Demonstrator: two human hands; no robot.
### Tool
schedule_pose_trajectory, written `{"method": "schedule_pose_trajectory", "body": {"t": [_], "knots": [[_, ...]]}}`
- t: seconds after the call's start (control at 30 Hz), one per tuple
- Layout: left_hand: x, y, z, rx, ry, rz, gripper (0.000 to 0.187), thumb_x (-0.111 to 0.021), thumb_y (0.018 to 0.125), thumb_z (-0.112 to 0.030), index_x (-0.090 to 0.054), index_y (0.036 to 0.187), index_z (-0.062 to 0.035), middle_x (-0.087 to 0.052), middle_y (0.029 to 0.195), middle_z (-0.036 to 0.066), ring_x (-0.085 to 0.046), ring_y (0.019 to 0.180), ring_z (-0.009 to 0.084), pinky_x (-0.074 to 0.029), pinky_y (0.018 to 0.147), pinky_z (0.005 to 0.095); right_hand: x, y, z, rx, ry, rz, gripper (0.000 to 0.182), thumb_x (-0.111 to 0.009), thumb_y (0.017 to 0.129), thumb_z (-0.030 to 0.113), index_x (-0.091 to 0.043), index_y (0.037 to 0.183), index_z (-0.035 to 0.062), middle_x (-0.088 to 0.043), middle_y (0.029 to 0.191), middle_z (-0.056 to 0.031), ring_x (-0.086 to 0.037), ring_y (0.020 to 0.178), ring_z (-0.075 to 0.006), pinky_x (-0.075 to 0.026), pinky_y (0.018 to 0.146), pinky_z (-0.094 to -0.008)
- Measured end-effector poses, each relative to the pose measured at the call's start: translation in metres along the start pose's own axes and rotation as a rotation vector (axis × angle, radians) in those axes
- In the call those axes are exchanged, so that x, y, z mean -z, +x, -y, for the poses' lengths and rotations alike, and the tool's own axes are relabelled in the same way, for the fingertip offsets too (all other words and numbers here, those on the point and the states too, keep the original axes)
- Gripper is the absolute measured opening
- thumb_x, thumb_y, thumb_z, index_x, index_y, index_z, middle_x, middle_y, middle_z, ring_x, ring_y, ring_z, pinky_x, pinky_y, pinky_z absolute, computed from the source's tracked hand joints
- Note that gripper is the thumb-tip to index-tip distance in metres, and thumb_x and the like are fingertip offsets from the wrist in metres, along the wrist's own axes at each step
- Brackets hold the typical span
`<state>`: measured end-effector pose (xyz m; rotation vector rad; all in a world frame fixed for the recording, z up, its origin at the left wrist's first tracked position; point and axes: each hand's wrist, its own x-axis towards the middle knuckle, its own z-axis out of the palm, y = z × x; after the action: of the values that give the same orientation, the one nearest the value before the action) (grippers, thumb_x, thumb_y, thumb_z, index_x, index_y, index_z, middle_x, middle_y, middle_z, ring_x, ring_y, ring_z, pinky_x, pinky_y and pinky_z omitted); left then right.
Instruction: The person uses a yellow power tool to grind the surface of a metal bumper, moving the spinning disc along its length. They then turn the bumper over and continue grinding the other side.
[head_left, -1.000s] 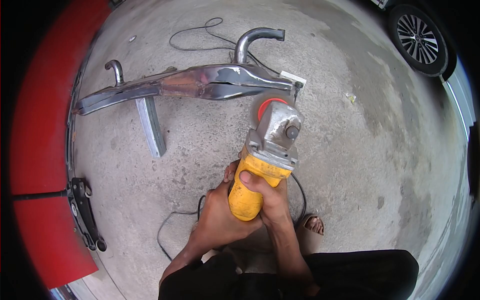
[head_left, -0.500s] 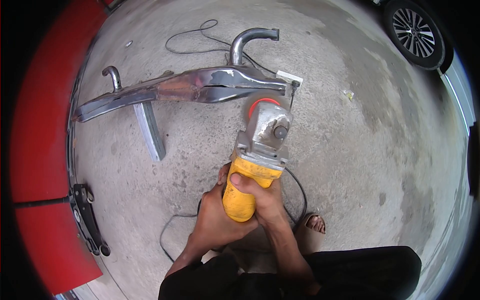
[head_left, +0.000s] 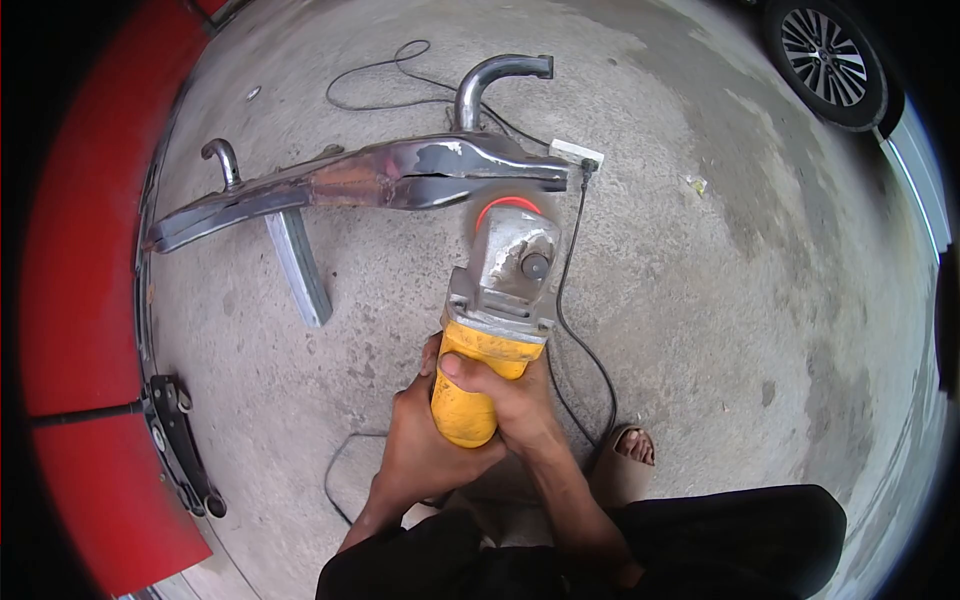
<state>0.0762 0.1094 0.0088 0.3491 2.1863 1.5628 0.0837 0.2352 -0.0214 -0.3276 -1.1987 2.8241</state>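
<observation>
A yellow angle grinder (head_left: 490, 340) with a grey metal head is held out in front of me, its head pointing away. My left hand (head_left: 420, 425) wraps round the body from the left and below. From the right, my right hand (head_left: 515, 395) grips the same body, thumb lying across the top. The grinder's disc (head_left: 512, 203) shows an orange-red ring and a blurred rim. That rim is right at the near edge of a shiny welded metal beam (head_left: 365, 178), close to its right end. Two curved pipes rise from the beam.
Under the beam a square metal tube (head_left: 297, 268) slants toward me. A power strip (head_left: 577, 153) with a plugged-in black cord (head_left: 572, 290) lies behind the disc. Red panels (head_left: 90, 300) and a black floor jack (head_left: 178, 440) line the left. A car wheel (head_left: 823, 58) stands at far right.
The grinder and both hands have shifted left along the beam's near edge. More of the cord shows to the right of the grinder.
</observation>
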Motion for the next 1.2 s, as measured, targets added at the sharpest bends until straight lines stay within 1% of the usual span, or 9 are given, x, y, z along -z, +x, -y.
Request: {"method": "schedule_pose_trajectory", "body": {"t": [0.03,0.43,0.57,0.63,0.77,0.83,0.97,1.03,1.2], "knots": [[0.001,0.0,0.0,0.017,-0.014,0.005,0.069,-0.093,0.062,-0.008,-0.062,0.122,0.0031,-0.073,0.111,0.011,-0.071,0.104,0.0177,-0.058,0.093,0.0362,-0.002,0.0,0.0,-0.009,0.028,-0.031,0.028,-0.086,0.082,0.006,-0.075,0.107,0.0025,-0.076,0.095,-0.0038,-0.073,0.086,-0.0134,-0.06,0.079,-0.0322],[0.008,-0.004,0.012,-0.066,0.082,-0.004,0.068,-0.091,0.069,-0.013,-0.059,0.127,0.0037,-0.074,0.11,0.015,-0.075,0.103,0.023,-0.06,0.09,0.0371,-0.004,0.004,-0.009,-0.008,0.036,-0.011,0.032,-0.088,0.08,0.007,-0.075,0.109,0.0019,-0.077,0.097,-0.0054,-0.074,0.088,-0.0152,-0.061,0.081,-0.0328],[0.0,-0.001,0.005,0.001,0.03,-0.017,0.067,-0.093,0.063,-0.01,-0.062,0.121,0.003,-0.073,0.109,0.012,-0.071,0.103,0.0179,-0.058,0.092,0.0364,0.003,0.0,-0.005,0.013,0.072,-0.03,0.031,-0.087,0.081,0.004,-0.074,0.109,0.002,-0.077,0.098,-0.0053,-0.074,0.088,-0.015,-0.061,0.081,-0.0328],[-0.003,0.0,0.008,-0.038,0.091,0.014,0.068,-0.093,0.063,-0.01,-0.061,0.122,0.0035,-0.073,0.108,0.012,-0.071,0.102,0.0178,-0.058,0.091,0.0363,0.009,-0.002,-0.003,0.007,-0.011,0.028,0.047,-0.079,0.086,0.008,-0.059,0.128,0.0002,-0.072,0.103,-0.0156,-0.071,0.096,-0.0247,-0.058,0.087,-0.039],[-0.006,0.002,0.006,-0.01,0.14,0.048,0.071,-0.092,0.064,-0.01,-0.059,0.124,0.0043,-0.073,0.109,0.013,-0.071,0.103,0.018,-0.058,0.091,0.0364,0.013,-0.004,0.0,0.022,0.015,0.007,0.049,-0.079,0.085,0.011,-0.058,0.128,-0.0002,-0.071,0.102,-0.0169,-0.07,0.096,-0.0258,-0.057,0.087,-0.0401],[-0.009,0.003,0.005,-0.095,0.145,0.018,0.061,-0.093,0.068,-0.02,-0.064,0.116,0.0037,-0.076,0.098,0.019,-0.079,0.098,0.0326,-0.062,0.086,0.0395,0.015,-0.004,0.0,0.07,0.15,-0.011,0.034,-0.084,0.083,0.0,-0.07,0.114,0.0011,-0.075,0.1,-0.0071,-0.073,0.091,-0.0161,-0.059,0.082,-0.0318],[-0.011,0.002,0.009,-0.1,0.127,0.013,0.062,-0.093,0.068,-0.02,-0.063,0.117,0.0037,-0.076,0.099,0.02,-0.079,0.098,0.0325,-0.062,0.086,0.0396,0.017,-0.005,0.0,0.057,0.154,0.003,0.033,-0.083,0.083,0.0,-0.07,0.114,0.0012,-0.075,0.1,-0.0073,-0.073,0.091,-0.0165,-0.059,0.082,-0.0321],[-0.009,0.001,0.006,-0.021,0.13,0.033,0.072,-0.091,0.065,-0.01,-0.057,0.126,0.0047,-0.072,0.112,0.014,-0.07,0.105,0.0188,-0.057,0.093,0.0364,0.014,-0.006,0.002,0.023,0.145,-0.009,0.033,-0.083,0.083,0.001,-0.07,0.114,0.001,-0.075,0.1,-0.0072,-0.073,0.091,-0.0162,-0.059,0.082,-0.0322],[-0.007,-0.001,0.005,-0.018,0.11,0.0,0.068,-0.091,0.065,-0.01,-0.06,0.124,0.0045,-0.072,0.111,0.013,-0.07,0.104,0.0179,-0.057,0.093,0.0359,0.012,-0.001,-0.004,0.016,0.153,0.039,0.033,-0.084,0.083,0.001,-0.071,0.114,0.0017,-0.075,0.101,-0.0061,-0.073,0.091,-0.0152,-0.059,0.082,-0.0324]]}}
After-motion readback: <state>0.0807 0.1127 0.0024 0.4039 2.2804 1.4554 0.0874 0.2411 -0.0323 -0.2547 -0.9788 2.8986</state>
